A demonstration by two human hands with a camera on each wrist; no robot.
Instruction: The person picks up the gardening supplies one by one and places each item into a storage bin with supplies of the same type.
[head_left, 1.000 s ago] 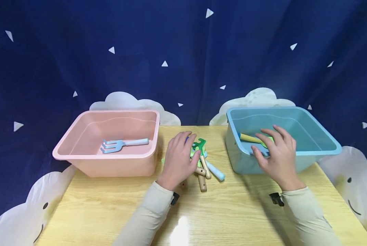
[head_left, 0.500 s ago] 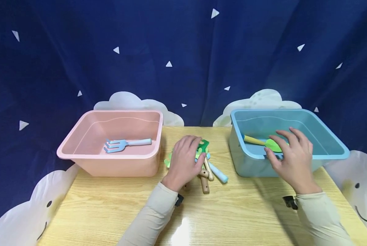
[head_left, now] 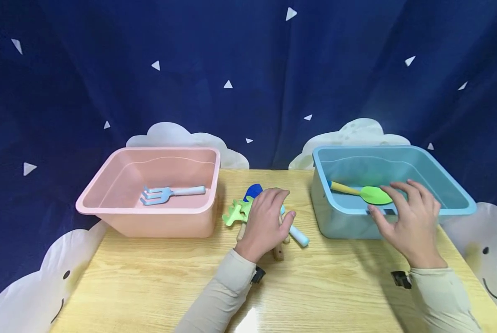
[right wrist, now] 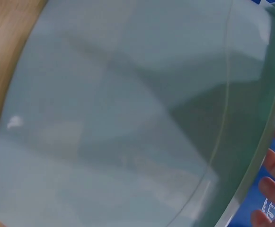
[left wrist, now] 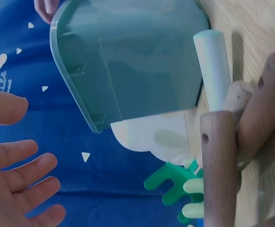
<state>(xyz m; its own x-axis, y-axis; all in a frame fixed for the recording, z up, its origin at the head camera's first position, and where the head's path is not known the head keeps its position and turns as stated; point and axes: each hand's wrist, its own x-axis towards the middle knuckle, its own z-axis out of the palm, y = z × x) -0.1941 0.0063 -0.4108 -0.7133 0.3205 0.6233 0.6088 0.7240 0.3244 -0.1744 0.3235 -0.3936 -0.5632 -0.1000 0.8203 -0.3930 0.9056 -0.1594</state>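
Note:
My left hand (head_left: pixel 269 224) hovers over a pile of toy garden tools on the table, fingers relaxed and holding nothing. A light green rake head (head_left: pixel 237 212) and a dark blue trowel head (head_left: pixel 253 190) show beside it; other tools are partly hidden under it. In the left wrist view, wooden handles (left wrist: pixel 218 165), a pale blue handle (left wrist: pixel 212 66) and a green rake head (left wrist: pixel 171 182) appear beyond the spread fingers. Over the front rim of the blue bin (head_left: pixel 344 226) is my right hand (head_left: pixel 417 222), loosely spread and empty. A green trowel (head_left: pixel 375 195) with a yellow handle lies inside that bin.
At the left stands a pink bin (head_left: pixel 148 226) with a light blue hand fork (head_left: pixel 161 196) in it. Both bins rest on the wooden table (head_left: pixel 148 277). A dark blue curtain (head_left: pixel 190 55) with white clouds hangs behind.
My left hand has moved right across the pile, uncovering the light green rake head and dark blue trowel head. My right hand has drawn away rightward from the green trowel, which now shows more fully.

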